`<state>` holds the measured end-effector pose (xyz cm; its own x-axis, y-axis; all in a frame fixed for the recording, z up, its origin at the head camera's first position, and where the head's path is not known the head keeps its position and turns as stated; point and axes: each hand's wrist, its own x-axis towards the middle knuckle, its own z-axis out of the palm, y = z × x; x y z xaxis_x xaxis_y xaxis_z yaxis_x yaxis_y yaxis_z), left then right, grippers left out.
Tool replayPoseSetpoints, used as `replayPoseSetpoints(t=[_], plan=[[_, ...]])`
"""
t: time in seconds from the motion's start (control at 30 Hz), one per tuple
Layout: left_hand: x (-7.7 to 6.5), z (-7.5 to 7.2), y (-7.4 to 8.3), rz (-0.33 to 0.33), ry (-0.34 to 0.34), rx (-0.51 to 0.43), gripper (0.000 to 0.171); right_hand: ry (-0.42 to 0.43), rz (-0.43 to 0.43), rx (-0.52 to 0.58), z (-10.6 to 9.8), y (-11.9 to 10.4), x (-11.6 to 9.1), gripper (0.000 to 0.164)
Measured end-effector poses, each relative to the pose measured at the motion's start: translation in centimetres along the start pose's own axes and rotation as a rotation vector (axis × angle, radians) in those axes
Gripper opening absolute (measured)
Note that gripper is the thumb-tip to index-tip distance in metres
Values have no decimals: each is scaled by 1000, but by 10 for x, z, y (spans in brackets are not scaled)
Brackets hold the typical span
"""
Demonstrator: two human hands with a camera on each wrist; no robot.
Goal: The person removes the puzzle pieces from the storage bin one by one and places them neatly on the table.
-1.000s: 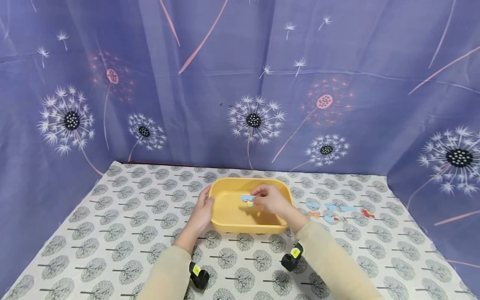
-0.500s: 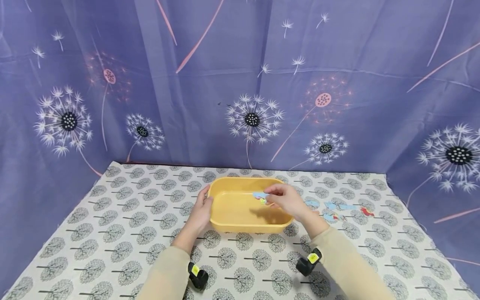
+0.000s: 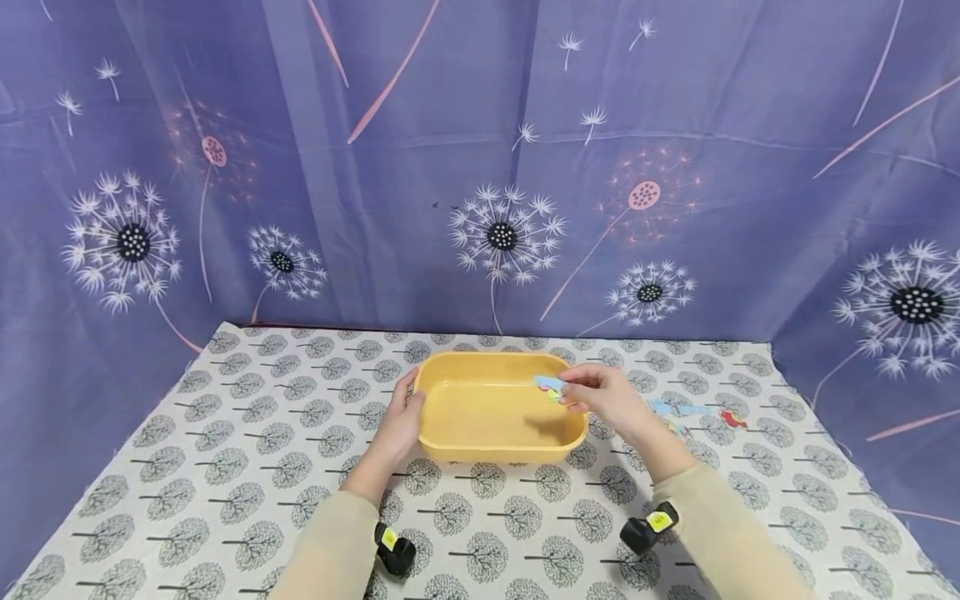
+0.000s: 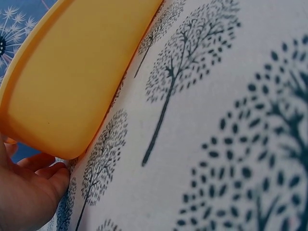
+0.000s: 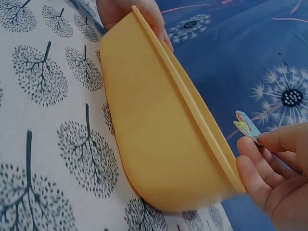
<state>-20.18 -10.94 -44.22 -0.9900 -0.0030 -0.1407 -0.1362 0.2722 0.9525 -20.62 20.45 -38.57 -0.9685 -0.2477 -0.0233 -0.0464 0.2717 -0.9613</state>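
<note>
A yellow plastic basin (image 3: pixel 487 454) sits on the cloth in the middle of the head view. At its left end my left hand (image 3: pixel 396 423) grips the wall. The left wrist view shows part of this left hand (image 4: pixel 36 190) against the end of the basin (image 4: pixel 62 86). Over the basin's right rim, my right hand (image 3: pixel 609 402) pinches a small flat puzzle piece (image 3: pixel 550 384), light blue with yellow and red. Seen from the right wrist, the piece (image 5: pixel 246 126) stands between thumb and fingertips, above the rim. Other fingers of the right hand (image 5: pixel 281 173) are close to the rim.
Several flat light-blue pieces (image 3: pixel 681 409) and a red one (image 3: pixel 733 419) lie on the cloth to the right, partly behind my right forearm. White cloth (image 3: pixel 225 450) printed with trees covers the table. A purple curtain (image 3: pixel 390 208) hangs behind it.
My right hand has moved right with the puzzle piece, from over the basin's middle to its right rim. The left hand stays on the left end.
</note>
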Motion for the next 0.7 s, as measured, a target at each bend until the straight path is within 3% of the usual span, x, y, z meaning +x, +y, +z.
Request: replayPoseSetpoints(t=[0.13,0.4,0.7], plan=[[1,1,2,-5,4,8,51,25,-4,23,-11,3,-5,34],[1,4,2,-11,4,5,51,67,65,-8,-35,8,-21,39],[-2,3,0,-17,12,12,51,107,41,67,-58,22,-36,38]])
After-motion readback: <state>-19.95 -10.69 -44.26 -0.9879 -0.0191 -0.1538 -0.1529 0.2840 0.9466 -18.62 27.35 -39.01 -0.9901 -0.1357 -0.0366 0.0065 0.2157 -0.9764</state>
